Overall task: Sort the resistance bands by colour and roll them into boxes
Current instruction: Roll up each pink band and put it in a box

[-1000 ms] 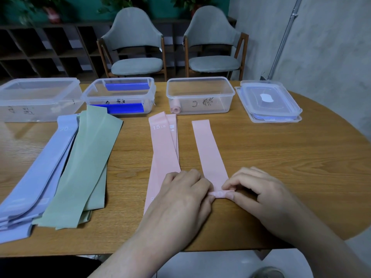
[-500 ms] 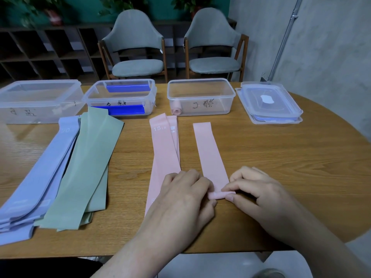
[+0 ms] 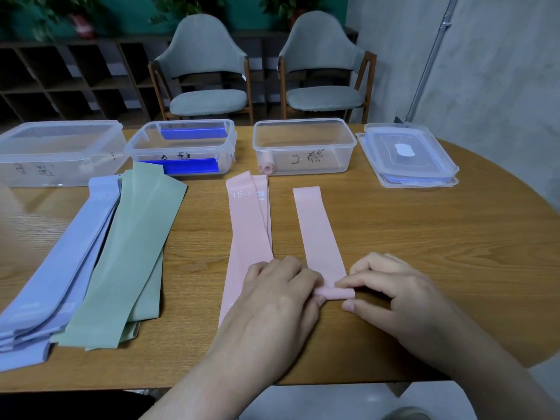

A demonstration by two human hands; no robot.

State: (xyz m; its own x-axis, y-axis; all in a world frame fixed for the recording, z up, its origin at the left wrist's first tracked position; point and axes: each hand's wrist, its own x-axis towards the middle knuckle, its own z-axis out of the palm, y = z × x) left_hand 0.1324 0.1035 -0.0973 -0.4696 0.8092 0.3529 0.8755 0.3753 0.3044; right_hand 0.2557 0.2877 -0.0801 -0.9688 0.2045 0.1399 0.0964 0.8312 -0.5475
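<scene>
At the near edge of the round wooden table (image 3: 424,237), the rolled near end of a single pink resistance band (image 3: 318,231) is pinched from both sides: the left hand (image 3: 281,295) is curled over the left end of the small roll, and the right hand (image 3: 394,292) is set against its right end, with forefinger on top and thumb lying on the table in front of it. The rest of this band is laid flat, running straight away from the roll towards the boxes. Just to its left, 2 more pink bands (image 3: 248,231) are stacked flat, the top one marked "15 LB", and their near end is partly covered by the left hand. Further left, a pile of green bands (image 3: 133,256) is spread, overlapping a pile of light blue bands (image 3: 57,268) at the table's left side. Beyond the bands, 3 clear plastic boxes are lined up: the left box (image 3: 57,153), the middle box (image 3: 181,147) with dark blue pieces seen inside, and the right box (image 3: 303,144), in whose near left corner 1 rolled pink band (image 3: 267,165) is held. To the far right, a stack of lids (image 3: 409,156) is placed. Behind the table, 2 grey chairs (image 3: 209,71) are stood before dark shelving.
</scene>
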